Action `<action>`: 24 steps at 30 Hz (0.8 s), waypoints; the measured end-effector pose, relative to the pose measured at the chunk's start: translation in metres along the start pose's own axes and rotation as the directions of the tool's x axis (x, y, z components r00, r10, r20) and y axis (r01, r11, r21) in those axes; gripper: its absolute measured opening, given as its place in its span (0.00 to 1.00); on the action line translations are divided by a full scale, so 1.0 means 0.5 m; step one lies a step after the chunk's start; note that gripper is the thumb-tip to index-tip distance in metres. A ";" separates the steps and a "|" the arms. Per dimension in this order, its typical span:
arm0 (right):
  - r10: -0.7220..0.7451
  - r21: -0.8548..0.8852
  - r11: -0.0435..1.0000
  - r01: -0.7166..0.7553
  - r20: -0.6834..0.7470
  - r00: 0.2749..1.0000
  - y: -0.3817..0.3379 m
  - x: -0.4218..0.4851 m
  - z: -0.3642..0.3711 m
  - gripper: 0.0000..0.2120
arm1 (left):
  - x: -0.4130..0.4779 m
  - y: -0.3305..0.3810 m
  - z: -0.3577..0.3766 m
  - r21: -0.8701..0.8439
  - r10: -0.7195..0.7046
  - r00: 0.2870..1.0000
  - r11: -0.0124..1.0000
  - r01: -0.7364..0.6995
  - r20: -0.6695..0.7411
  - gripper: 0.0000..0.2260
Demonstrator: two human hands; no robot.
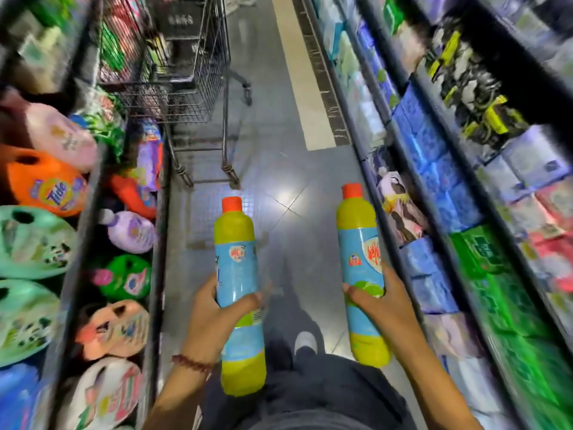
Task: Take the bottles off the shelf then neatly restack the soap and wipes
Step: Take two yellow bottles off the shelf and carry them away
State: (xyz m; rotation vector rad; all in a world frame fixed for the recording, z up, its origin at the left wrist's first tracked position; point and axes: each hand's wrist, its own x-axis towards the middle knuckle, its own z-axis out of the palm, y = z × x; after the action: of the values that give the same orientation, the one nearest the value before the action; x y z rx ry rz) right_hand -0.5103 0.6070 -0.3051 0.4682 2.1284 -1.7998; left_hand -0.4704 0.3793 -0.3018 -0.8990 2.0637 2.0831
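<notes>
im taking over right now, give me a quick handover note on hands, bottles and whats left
Left hand: grips the left bottle, upright over the aisle floor.
Right hand: grips the right bottle, also upright.
Place: between two shelf rows, jugs on the left, packs on the right; a cart stands ahead.
Done: these two bottles are off the shelf.
Left: set them down, probably in the cart, then restack the soap and wipes. The blur hides whether more bottles remain on the shelf.
</notes>
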 end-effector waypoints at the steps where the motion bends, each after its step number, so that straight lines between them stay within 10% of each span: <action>1: 0.005 0.006 1.000 -0.005 0.011 1.000 -0.012 0.027 -0.001 0.15 | 0.015 0.001 0.005 0.001 -0.016 1.000 1.000 0.016 -0.021 0.28; 24: 0.001 0.058 0.998 0.003 -0.077 0.997 -0.362 0.784 -0.018 0.14 | 0.765 0.444 0.289 0.003 0.107 0.991 0.994 -0.108 0.084 0.25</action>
State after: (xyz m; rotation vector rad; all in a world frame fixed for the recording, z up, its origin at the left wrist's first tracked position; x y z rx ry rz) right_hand -0.9418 0.6058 -0.3156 0.5593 2.1320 -1.8770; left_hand -0.9349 0.3626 -0.2864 -0.7011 2.1199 2.1242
